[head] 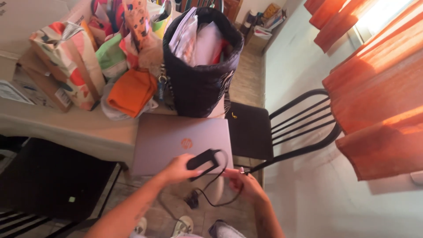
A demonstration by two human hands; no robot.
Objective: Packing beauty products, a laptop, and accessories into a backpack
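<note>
My left hand [179,169] is gripping a black power brick [202,160] right over my closed grey laptop [176,136], and my right hand [243,181] is pinching its black cable [216,203]. Stuffed black bag [200,83] on the table [75,128], black chair [251,132] beside it.

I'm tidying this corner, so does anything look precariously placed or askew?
Yes: the closed laptop juts well past the table edge. The left hand holds a black power adapter over it, the cable dangling to the right hand. Bags are piled loosely on the table.
</note>
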